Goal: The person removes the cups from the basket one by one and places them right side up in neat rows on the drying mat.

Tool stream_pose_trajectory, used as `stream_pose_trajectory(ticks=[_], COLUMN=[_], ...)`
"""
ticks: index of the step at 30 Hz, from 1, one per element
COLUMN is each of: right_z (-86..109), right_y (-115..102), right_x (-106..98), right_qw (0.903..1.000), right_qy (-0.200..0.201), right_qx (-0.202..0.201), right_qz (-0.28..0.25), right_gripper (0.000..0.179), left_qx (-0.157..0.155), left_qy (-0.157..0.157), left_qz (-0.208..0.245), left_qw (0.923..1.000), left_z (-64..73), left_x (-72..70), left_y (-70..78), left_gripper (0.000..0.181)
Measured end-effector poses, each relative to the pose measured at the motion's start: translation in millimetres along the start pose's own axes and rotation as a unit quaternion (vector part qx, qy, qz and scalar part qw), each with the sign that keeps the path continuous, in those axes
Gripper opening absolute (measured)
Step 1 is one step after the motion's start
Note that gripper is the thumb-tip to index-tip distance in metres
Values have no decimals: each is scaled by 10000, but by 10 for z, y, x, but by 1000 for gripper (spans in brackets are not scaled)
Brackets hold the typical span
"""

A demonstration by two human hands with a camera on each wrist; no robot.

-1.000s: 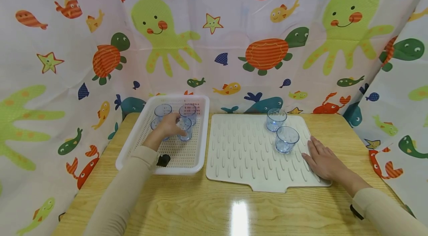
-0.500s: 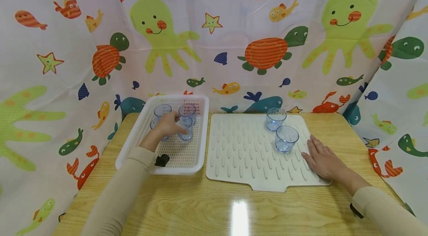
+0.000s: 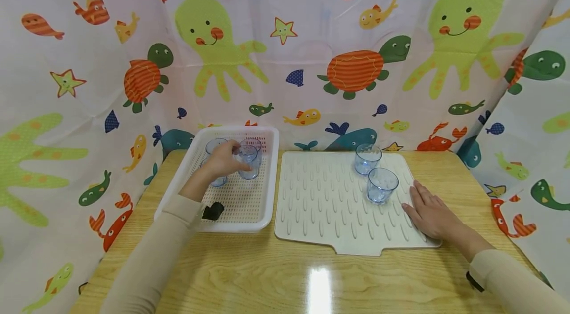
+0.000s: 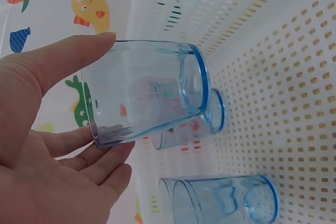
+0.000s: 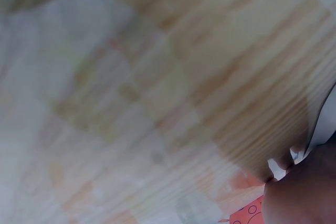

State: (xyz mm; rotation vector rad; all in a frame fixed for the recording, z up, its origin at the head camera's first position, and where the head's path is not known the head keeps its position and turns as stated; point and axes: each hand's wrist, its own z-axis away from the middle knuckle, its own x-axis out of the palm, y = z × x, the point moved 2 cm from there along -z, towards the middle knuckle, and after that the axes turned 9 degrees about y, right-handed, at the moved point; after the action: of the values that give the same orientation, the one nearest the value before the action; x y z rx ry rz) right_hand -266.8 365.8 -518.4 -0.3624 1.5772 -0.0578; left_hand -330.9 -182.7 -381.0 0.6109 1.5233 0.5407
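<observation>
In the head view my left hand point(image 3: 222, 161) grips a clear blue-tinted drinking glass point(image 3: 249, 169) inside the white perforated basket point(image 3: 272, 180). The left wrist view shows the thumb on one side of this glass point(image 4: 142, 90) and the fingers on the other, with its base clear of the basket floor point(image 4: 283, 93). Around it stand other such glasses, among them one at the back left point(image 3: 216, 144) and one partly behind my hand point(image 3: 219, 181). My right hand point(image 3: 429, 212) lies flat on the right edge of a ribbed white draining board point(image 3: 311, 205), fingers straight.
Two more glasses stand upright on the board, one at the back point(image 3: 367, 159) and one nearer point(image 3: 382, 186). Basket and board sit side by side on a wooden table point(image 3: 249, 274). A sea-animal curtain point(image 3: 307, 22) hangs behind and along both sides.
My left hand has risen slightly and moved back with the glass, which tilted a little on the way. The right hand has stayed in place on the board.
</observation>
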Motion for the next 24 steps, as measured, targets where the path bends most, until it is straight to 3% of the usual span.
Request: stream_pose_trajectory(ticks=[10, 17, 24], right_z=[5, 5, -2], right_y=[-4, -6, -13], right_x=[9, 13, 9], right_qw=[10000, 10000, 10000], right_qy=[10, 59, 70], right_qx=[58, -6, -32], right_qz=[-24, 37, 37], right_gripper=[88, 87, 85], left_qx=[-61, -58, -173], left_qy=[99, 234, 492], left_qz=[549, 1147, 1344], left_qw=[9984, 9931, 9896], left_z=[91, 117, 158], left_x=[-69, -93, -97], left_y=[40, 23, 36], left_gripper=[87, 85, 89])
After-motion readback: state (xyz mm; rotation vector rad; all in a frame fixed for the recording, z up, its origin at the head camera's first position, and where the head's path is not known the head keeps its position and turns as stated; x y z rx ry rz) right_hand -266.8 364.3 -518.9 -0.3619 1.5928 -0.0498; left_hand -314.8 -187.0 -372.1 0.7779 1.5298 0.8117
